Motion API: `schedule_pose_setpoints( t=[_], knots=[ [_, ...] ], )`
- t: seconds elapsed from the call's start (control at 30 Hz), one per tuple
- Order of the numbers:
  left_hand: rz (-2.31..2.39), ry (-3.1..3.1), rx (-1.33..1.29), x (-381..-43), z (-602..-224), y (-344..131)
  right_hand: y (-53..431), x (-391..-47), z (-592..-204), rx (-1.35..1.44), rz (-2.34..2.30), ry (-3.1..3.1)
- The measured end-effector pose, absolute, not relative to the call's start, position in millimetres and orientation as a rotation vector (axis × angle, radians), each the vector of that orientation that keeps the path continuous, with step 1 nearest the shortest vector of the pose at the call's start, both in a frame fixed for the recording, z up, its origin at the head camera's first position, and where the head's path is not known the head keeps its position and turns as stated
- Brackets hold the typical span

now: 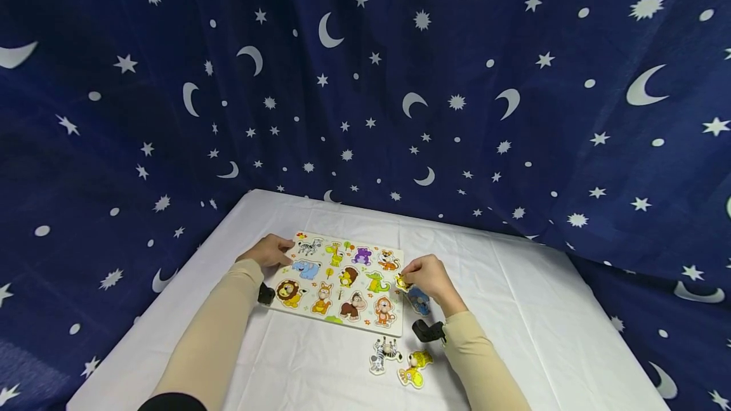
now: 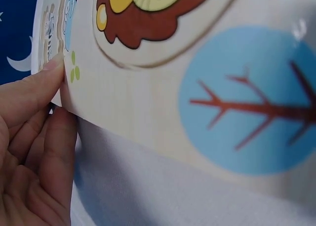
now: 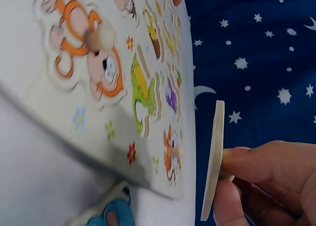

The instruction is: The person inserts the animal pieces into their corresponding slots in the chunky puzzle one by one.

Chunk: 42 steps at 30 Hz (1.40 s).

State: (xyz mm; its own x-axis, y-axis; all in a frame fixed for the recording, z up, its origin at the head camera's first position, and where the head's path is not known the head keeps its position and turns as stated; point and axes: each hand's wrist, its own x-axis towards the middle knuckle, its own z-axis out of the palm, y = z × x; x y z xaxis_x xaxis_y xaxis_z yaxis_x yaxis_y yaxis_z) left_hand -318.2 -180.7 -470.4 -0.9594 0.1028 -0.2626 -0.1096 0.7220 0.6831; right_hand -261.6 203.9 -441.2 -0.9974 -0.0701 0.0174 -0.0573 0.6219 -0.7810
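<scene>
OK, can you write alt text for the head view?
A left hand grips an animal puzzle at a white table while the right hand pinches a yellow piece. Loose pieces lie nearby; a starry curtain hangs behind.

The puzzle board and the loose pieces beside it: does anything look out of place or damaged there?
No damage shows. The zebra piece and the giraffe piece lie off the puzzle board, on the white cloth. In the head view both appear inverted: the zebra's legs point up, the giraffe's head is lowest.
</scene>
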Motion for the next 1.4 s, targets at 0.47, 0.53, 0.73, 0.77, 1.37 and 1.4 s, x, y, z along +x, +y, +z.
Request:
schedule_pose_setpoints(
  t=[0.47,0.53,0.73,0.77,1.37,1.4],
  knots=[
    [1.122,2.625,0.005,-320.6,-469.8,-181.5,176.7,-269.1,-438.6,-0.238,-1.330,2.819],
    [1.124,2.624,0.005,-321.1,-470.2,-181.7,173.0,-270.9,-439.1,-0.251,-1.341,2.802],
    [1.129,2.619,0.006,-321.9,-472.2,-181.7,162.5,-275.1,-440.9,-0.298,-1.311,2.798],
    [1.124,2.621,0.008,-322.1,-472.4,-181.8,160.7,-275.3,-440.6,-0.304,-1.301,2.797],
    [1.147,2.630,0.022,-320.3,-475.3,-182.9,126.2,-284.6,-453.7,-0.424,-1.264,2.702],
    [1.140,2.640,0.032,-320.1,-475.5,-183.4,123.9,-285.0,-453.5,-0.432,-1.270,2.696]
  ],
)
